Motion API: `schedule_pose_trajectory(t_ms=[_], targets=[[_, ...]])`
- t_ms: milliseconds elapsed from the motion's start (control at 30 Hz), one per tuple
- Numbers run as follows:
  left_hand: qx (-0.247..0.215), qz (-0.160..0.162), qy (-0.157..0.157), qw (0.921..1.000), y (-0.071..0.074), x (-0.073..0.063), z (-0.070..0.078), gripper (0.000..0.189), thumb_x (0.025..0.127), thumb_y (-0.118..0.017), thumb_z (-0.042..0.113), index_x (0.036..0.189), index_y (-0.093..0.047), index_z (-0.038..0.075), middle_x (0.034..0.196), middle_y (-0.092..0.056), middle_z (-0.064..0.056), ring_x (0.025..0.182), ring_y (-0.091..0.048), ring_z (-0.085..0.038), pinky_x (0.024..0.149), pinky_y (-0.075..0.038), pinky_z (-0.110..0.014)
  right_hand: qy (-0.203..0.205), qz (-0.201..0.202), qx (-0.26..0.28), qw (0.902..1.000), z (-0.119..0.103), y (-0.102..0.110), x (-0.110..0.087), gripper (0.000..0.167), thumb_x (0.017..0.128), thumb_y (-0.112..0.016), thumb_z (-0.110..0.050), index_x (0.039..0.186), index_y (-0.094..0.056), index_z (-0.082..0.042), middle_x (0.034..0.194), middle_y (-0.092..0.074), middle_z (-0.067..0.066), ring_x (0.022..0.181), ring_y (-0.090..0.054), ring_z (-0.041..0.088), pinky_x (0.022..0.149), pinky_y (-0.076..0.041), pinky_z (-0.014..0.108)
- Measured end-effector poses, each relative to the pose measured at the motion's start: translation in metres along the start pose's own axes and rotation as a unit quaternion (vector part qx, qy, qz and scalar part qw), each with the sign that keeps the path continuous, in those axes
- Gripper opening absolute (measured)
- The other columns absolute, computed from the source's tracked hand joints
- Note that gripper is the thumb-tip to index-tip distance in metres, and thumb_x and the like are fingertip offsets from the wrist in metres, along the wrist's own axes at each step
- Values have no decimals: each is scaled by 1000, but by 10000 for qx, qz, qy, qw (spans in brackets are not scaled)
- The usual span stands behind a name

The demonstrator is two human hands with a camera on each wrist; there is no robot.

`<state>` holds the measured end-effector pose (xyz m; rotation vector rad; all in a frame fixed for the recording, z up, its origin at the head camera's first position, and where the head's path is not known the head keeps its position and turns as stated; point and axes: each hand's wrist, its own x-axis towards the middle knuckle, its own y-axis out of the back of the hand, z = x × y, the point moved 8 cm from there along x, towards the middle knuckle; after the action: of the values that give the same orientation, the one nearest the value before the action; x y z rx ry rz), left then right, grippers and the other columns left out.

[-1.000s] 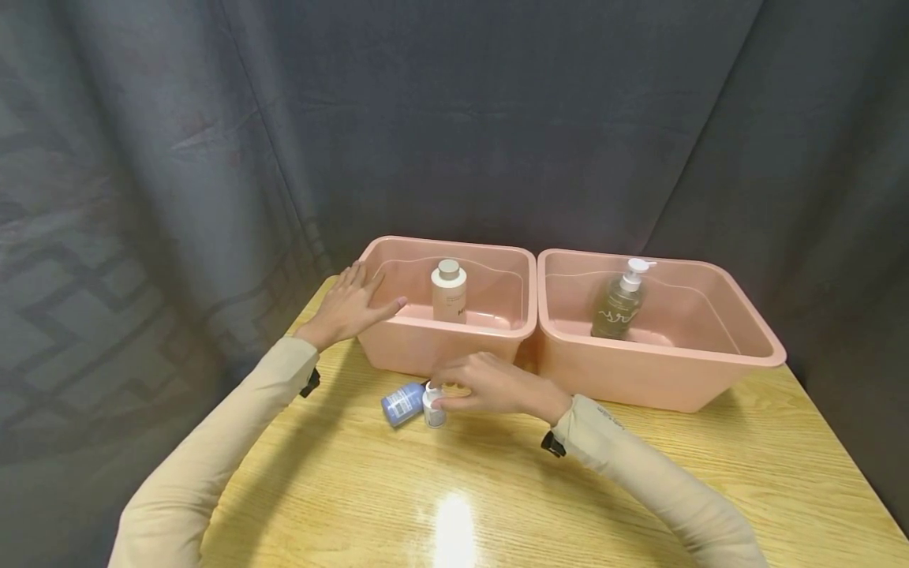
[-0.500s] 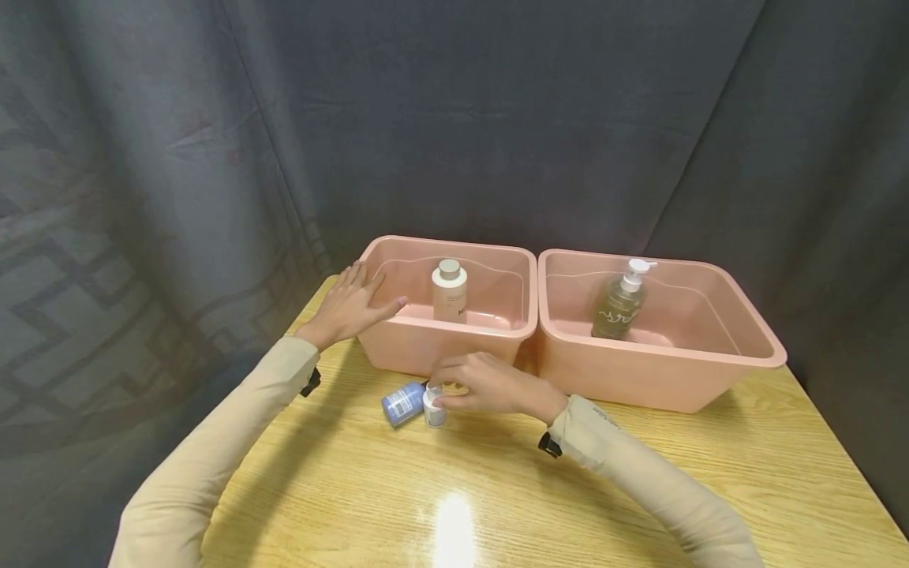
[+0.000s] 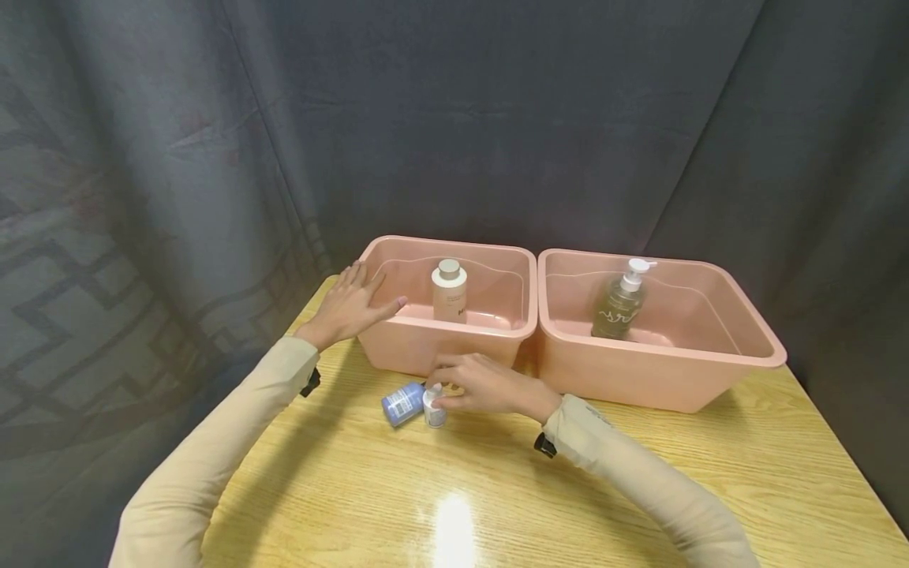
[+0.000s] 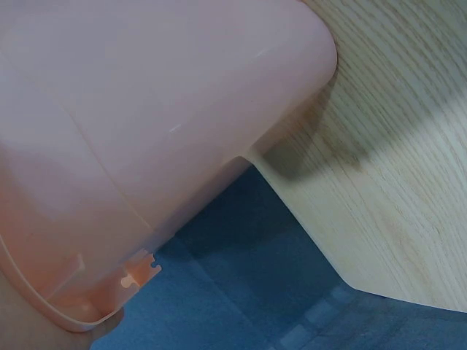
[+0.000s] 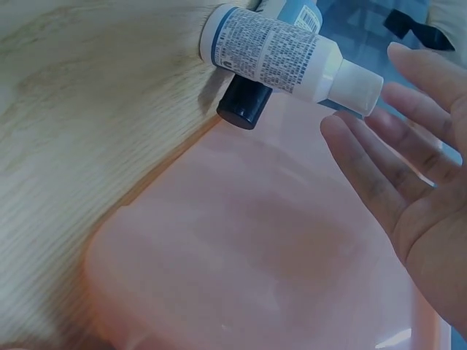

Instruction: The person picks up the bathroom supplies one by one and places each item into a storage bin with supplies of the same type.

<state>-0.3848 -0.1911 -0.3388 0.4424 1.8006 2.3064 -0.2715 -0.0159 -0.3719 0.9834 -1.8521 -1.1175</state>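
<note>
My left hand (image 3: 348, 308) rests on the left rim of the left pink bin (image 3: 454, 351), fingers spread and thumb reaching over the front rim. A small white bottle (image 3: 435, 414) with a white cap (image 5: 355, 86) stands upright on the table before that bin. Around the cap hover the loosely bent fingers of my right hand (image 3: 490, 384), with a gap showing in the right wrist view. Next to the white bottle lies a blue bottle (image 3: 402, 404) on its side, its black cap (image 5: 244, 102) partly behind the white one.
A white bottle with a grey cap (image 3: 449, 296) stands inside the left bin. The right pink bin (image 3: 639, 375) holds a greenish pump bottle (image 3: 616, 312). Dark curtains (image 3: 497, 118) hang behind the wooden table (image 3: 341, 489).
My right wrist has shifted slightly left, and its fingers have lifted a little, so more of the white cap shows. The left hand and both bottles on the table stay put.
</note>
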Motion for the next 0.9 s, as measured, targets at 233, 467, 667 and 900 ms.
schedule_pose_trajectory(t_ms=[233, 467, 667, 900], targets=[[-33, 0, -16, 10000, 0, 0, 0, 96, 90, -32, 78, 159, -17, 13, 159, -5, -30, 148, 1, -42, 119, -2, -51, -81, -7, 13, 10000, 3, -3, 3, 28, 94, -70, -23, 116, -71, -5, 109, -61, 2, 94, -67, 20, 81, -51, 17], [-48, -31, -30, 10000, 0, -1, 0, 96, 90, -31, 78, 159, -17, 13, 160, -4, -30, 148, 2, -42, 119, -2, -52, -156, -56, -1, 9999, 9, -11, 4, 33, 93, -71, -23, 120, -69, -5, 114, -66, 4, 95, -66, 13, 83, -51, 18], [-32, -19, -69, 10000, 0, -1, 1, 96, 90, -31, 78, 159, -16, 13, 159, -5, -31, 148, 1, -43, 119, -2, -53, -258, -15, 85, 9996, 13, -14, 6, 32, 92, -72, -25, 117, -69, -5, 104, -69, 0, 85, -64, 6, 77, -51, 17], [-57, 4, -96, 9999, 1, -1, 0, 95, 90, -31, 78, 159, -16, 15, 159, -6, -31, 148, 1, -43, 119, -2, -52, -367, -137, 474, 9981, 20, -25, 7, 26, 89, -76, -21, 107, -66, -5, 88, -65, -4, 77, -62, 7, 69, -50, 15]])
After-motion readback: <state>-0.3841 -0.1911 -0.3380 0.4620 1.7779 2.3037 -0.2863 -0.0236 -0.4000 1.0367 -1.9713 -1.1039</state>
